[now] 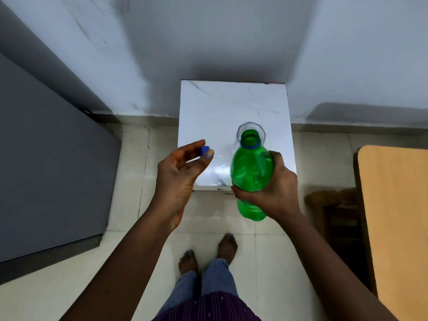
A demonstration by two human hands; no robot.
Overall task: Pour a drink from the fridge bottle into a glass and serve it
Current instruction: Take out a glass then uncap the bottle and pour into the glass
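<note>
Holding: right hand (pixel 269 191) wrapped closed around the lower body of the green bottle (pixel 252 170), fingers curled across its front.
Bottle contents: cannot tell the level through the tinted plastic.
Bottle position: upright, tipped slightly forward, raised above the near right part of the white table (pixel 208 107), mouth open.
Bottle look: translucent green plastic, blue ring at the neck, no label visible.
Cap: small blue cap (pixel 205 150) pinched between thumb and fingertips of the left hand (pixel 183 172), other fingers loosely curled; well left of the bottle.
Glass: clear glass (pixel 251 132) standing on the table, just behind the bottle's mouth, partly hidden by it; contents not discernible.
Surroundings: grey fridge (pixel 46 158) at left, wooden tabletop (pixel 393 216) at right.
</note>
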